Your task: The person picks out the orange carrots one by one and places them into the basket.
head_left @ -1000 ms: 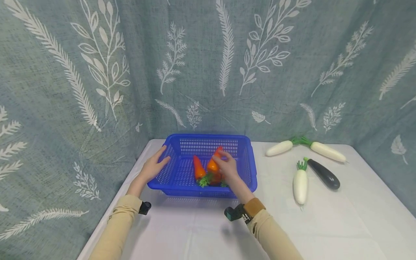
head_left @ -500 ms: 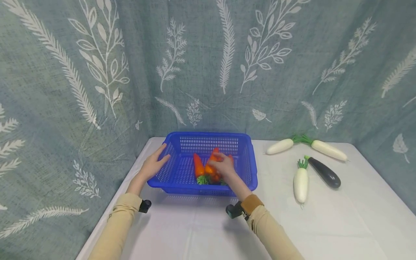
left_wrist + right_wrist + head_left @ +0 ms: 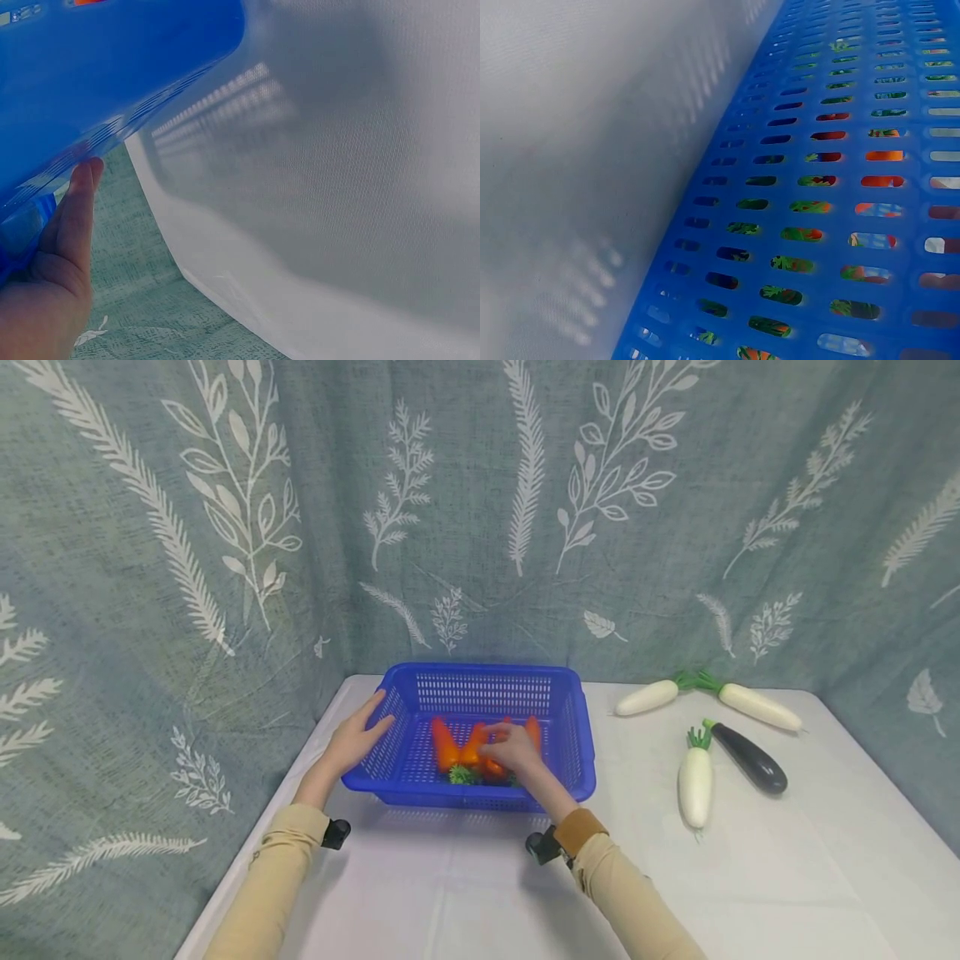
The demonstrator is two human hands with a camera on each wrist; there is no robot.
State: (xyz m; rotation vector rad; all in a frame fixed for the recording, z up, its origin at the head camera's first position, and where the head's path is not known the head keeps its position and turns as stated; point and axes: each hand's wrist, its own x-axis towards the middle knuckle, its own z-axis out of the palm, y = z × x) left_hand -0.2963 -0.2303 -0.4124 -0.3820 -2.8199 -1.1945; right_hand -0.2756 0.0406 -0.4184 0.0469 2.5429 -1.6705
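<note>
A blue perforated plastic basket (image 3: 480,800) stands on the white table. My left hand (image 3: 351,745) holds its left rim, with the thumb over the inside; in the left wrist view, fingers (image 3: 76,225) meet the outer wall. Several red-orange carrots with frilly green tops lie inside, among them a left one (image 3: 444,745) and one next to it (image 3: 472,748). Right above them hovers my right hand (image 3: 517,752), fingers bent loosely with a gap between thumb and index finger. The basket wall (image 3: 780,195) hides the right hand's fingers in the right wrist view.
To the right lie three white radishes, two at the back (image 3: 647,697) (image 3: 759,707) and one nearer (image 3: 696,787). A dark eggplant (image 3: 748,760) rests beside the nearer radish. A patterned grey-green curtain (image 3: 480,527) hangs behind the table and along its sides.
My right hand has lowered a carrot among the others and let go of it. The carrots on the left have shifted slightly leftward. My left hand has stayed at the rim.
</note>
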